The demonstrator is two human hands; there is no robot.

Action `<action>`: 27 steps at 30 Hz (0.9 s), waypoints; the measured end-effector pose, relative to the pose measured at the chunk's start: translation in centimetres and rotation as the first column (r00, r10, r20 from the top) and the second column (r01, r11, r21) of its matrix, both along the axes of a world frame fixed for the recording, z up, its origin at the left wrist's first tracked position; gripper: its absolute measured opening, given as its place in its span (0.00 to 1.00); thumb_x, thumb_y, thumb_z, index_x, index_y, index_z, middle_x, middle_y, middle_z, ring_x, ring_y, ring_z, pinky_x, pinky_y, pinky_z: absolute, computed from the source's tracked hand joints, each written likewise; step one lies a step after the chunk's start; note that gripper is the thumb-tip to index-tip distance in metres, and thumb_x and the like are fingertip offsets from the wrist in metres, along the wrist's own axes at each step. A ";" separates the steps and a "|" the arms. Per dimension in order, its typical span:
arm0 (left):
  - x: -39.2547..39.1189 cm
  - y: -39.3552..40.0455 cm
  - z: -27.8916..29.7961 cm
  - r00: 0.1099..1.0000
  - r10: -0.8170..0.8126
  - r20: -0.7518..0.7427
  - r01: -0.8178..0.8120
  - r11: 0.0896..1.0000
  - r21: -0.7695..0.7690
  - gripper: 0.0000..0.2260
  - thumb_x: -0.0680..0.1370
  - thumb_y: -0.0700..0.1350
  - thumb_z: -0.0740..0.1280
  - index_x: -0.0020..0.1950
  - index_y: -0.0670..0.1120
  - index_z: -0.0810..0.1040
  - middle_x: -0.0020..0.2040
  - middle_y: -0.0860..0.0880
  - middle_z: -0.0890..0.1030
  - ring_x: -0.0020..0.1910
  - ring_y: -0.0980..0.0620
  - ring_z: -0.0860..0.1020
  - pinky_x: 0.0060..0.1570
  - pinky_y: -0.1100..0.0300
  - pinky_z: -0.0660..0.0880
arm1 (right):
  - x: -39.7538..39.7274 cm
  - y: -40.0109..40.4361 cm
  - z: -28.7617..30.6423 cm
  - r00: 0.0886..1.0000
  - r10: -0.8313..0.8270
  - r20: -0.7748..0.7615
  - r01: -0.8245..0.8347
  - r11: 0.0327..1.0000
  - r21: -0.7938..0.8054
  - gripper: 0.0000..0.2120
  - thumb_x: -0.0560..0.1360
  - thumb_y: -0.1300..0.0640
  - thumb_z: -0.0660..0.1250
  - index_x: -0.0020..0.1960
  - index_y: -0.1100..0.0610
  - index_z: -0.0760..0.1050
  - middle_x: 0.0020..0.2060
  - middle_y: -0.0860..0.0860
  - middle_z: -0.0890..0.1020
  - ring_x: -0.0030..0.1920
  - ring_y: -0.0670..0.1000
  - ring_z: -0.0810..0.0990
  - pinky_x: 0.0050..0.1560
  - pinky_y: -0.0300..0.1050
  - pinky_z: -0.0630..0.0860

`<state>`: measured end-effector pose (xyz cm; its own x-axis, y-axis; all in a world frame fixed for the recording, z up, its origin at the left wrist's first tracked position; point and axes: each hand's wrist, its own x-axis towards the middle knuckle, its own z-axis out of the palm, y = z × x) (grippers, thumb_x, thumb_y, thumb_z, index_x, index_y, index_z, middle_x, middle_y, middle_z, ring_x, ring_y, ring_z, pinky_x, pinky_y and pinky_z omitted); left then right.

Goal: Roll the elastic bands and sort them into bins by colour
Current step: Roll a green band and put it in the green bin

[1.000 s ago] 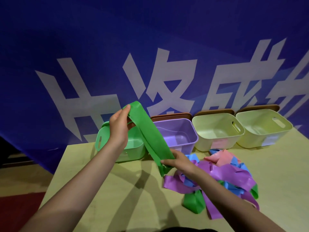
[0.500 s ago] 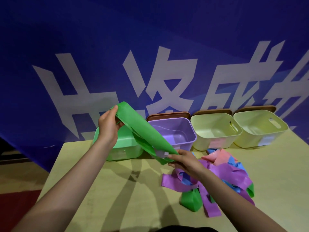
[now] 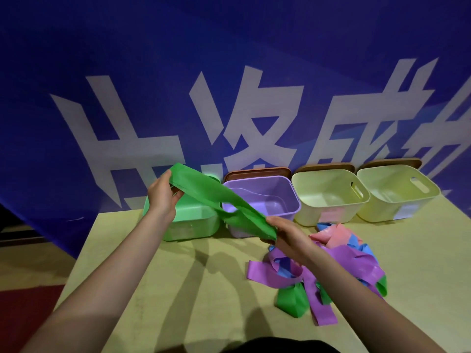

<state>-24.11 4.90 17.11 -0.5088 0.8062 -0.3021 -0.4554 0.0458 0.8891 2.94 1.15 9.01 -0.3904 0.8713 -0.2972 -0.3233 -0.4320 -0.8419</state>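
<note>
Hands have drawn the green band [image 3: 219, 200] flatter than a second ago: the left hand [image 3: 163, 197] sits lower and further left, over the green bin [image 3: 190, 225], and the band's slope has eased. Left fingers curl round the band's upper end, pinching it against the thumb. The right hand [image 3: 288, 236] has its fingers laid fairly straight along the lower end, thumb underneath, nipping the band just in front of the purple bin [image 3: 262, 200]. The band spans between the two hands, clear of the desk [image 3: 178, 289], with a fold or twist near its middle.

The loose pile of bands [image 3: 331, 268] lies as before, under and to the right of the right forearm: purple, blue, pink and green strips tangled together, one green loop standing at the near edge.

Desk surface is pale yellow-green, with arm shadows across it. Four bins line the far edge, touching or nearly so: green, purple, then two cream bins [image 3: 328, 197] [image 3: 397, 192]. Brown lids [image 3: 257, 171] stand behind three of them. Behind hangs a deep blue banner [image 3: 229, 59] with large white characters. Left of the desk, red flooring [image 3: 23, 314].
</note>
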 end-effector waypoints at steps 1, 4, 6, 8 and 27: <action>0.2 0.1 0.0 1.000 -0.002 0.004 0.002 1.000 0.003 0.05 0.80 0.42 0.63 0.45 0.45 0.76 0.44 0.47 0.79 0.44 0.51 0.79 0.41 0.58 0.78 | 0.2 -0.1 0.0 0.991 -0.019 0.131 0.013 0.999 0.045 0.17 0.62 0.50 0.75 0.45 0.60 0.80 0.41 0.55 0.82 0.42 0.52 0.79 0.44 0.43 0.74; 1.0 0.3 0.4 1.000 -0.012 0.002 0.012 1.000 0.004 0.05 0.80 0.42 0.64 0.45 0.46 0.76 0.42 0.47 0.79 0.41 0.52 0.78 0.37 0.60 0.77 | 0.9 -0.6 -0.6 0.919 -0.034 0.393 -0.041 0.982 0.183 0.08 0.71 0.55 0.73 0.42 0.57 0.76 0.35 0.48 0.79 0.37 0.48 0.76 0.40 0.39 0.71; 1.4 0.1 0.6 1.000 -0.023 0.000 0.023 1.000 0.009 0.04 0.80 0.43 0.64 0.46 0.46 0.76 0.43 0.47 0.79 0.42 0.52 0.79 0.37 0.60 0.77 | 1.3 -0.8 -1.0 0.908 -0.044 0.416 -0.053 0.974 0.218 0.05 0.74 0.59 0.70 0.41 0.57 0.76 0.34 0.48 0.78 0.38 0.47 0.75 0.42 0.38 0.71; 2.1 -0.2 1.0 0.998 -0.056 -0.013 0.056 0.998 0.033 0.05 0.80 0.43 0.63 0.47 0.46 0.77 0.43 0.47 0.79 0.42 0.52 0.79 0.39 0.59 0.77 | 1.5 -1.1 -0.9 0.901 -0.043 0.432 -0.070 0.968 0.241 0.04 0.75 0.61 0.69 0.41 0.58 0.77 0.36 0.50 0.78 0.40 0.48 0.75 0.45 0.40 0.72; 6.2 -4.3 3.2 0.643 -0.256 -0.722 0.481 0.868 0.121 0.19 0.79 0.49 0.63 0.39 0.33 0.73 0.32 0.42 0.69 0.33 0.50 0.66 0.35 0.55 0.64 | -6.5 1.2 7.0 0.955 -0.115 0.275 -0.041 0.862 0.504 0.08 0.78 0.62 0.66 0.54 0.65 0.78 0.46 0.56 0.82 0.46 0.50 0.80 0.52 0.48 0.76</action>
